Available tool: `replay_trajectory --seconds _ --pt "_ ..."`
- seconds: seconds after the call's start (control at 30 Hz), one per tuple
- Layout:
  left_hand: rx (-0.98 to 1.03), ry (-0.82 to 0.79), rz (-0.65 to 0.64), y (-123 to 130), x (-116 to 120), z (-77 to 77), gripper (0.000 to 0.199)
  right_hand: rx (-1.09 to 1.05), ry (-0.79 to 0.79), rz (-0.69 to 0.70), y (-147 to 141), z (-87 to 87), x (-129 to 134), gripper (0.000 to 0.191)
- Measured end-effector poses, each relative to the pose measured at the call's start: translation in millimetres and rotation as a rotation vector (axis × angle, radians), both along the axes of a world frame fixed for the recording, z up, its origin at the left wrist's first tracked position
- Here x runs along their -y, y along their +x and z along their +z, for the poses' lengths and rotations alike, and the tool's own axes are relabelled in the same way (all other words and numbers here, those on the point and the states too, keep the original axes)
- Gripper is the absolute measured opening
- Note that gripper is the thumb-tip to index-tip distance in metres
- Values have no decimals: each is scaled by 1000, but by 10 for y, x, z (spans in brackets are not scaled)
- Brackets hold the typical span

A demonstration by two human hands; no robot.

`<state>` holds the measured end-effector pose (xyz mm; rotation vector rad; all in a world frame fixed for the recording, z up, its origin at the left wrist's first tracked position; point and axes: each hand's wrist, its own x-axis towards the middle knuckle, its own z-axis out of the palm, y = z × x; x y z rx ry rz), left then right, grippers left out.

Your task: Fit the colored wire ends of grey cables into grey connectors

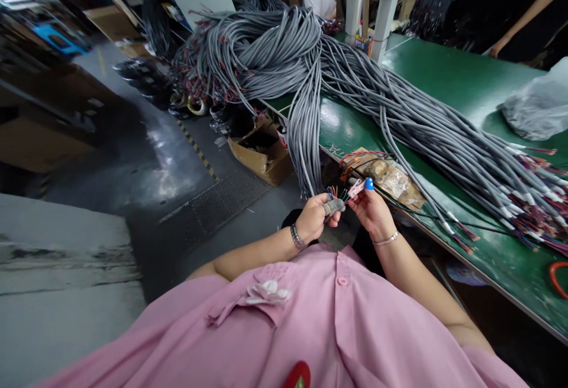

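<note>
In front of my body, my left hand (314, 216) is closed round the end of a grey cable, with a grey cover on its thumb. Thin coloured wires (341, 193) fan out from that grip. Beside it, my right hand (371, 215) pinches some of these wires, together with a small pinkish-white piece (355, 188) too small to name. A blue fingertip cover (369, 184) sits on my right thumb. A hanging bundle of grey cables (306, 128) drops from the bench edge to just behind my left hand.
The green workbench (444, 74) carries a large heap of grey cables (266, 51) and a long row of them with stripped ends. A taped brown packet (386, 178) lies near the bench edge. A cardboard box (261, 151) stands on the floor. Two other people are across the bench.
</note>
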<state>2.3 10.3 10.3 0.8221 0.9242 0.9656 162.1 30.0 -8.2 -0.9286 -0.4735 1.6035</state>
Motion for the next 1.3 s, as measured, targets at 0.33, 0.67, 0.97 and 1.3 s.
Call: replay_trajectory --seconds 0.33,0.67,0.97,1.3 --pt "-28 -25 20 11 -9 -30 28 -54 -43 45 -22 9 32 46" --pt "-38 -7 64 -94 80 57 31 -22 -9 98 72 52 50 40" --pt "-22 50 176 19 77 54 31 11 -17 45 15 80 79 36" --pt "-76 24 190 83 73 -2 33 9 0 -15 -8 38 54 32"
